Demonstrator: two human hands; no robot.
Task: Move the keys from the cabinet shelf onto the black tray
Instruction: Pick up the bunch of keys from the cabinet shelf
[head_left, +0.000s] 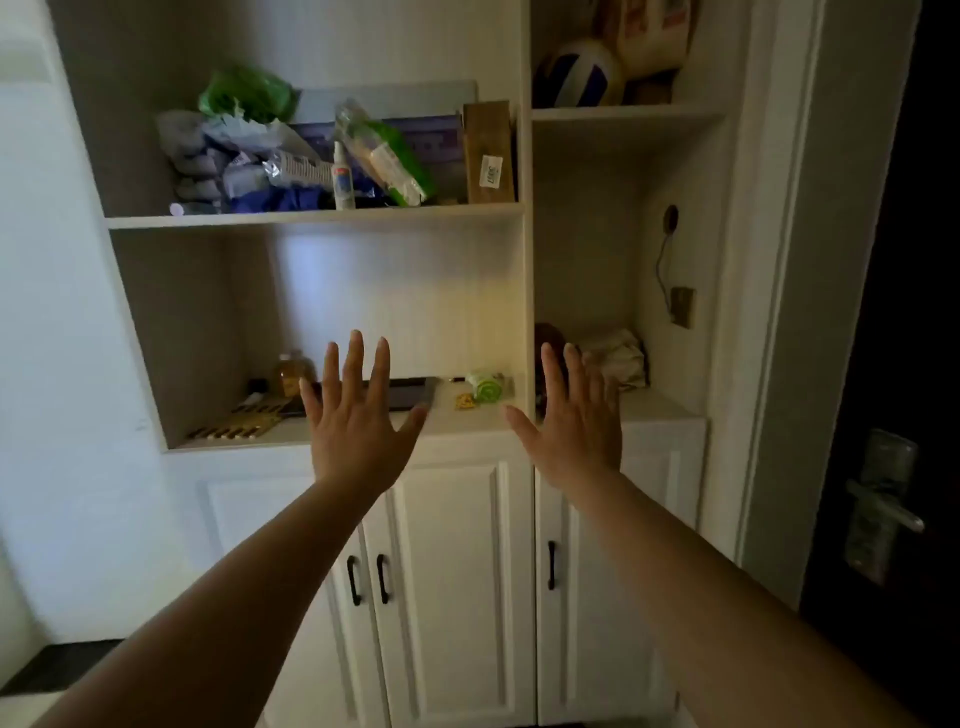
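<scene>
Hands raised before you | left hand (358, 421) spread wide, empty | right hand (574, 421) spread wide, empty | black tray (410, 392) mid-shelf | yellow keys (464, 401) toward shelf's right edge.

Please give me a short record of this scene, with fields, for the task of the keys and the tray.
left hand: open, fingers spread, holds nothing
right hand: open, holds nothing
black tray: on the lower open shelf, partly hidden behind the left hand
keys: probably the small yellowish thing on the shelf right of the tray; too blurred to be sure
green roll: just right of that thing
task state: nothing on the visible part of the tray
</scene>
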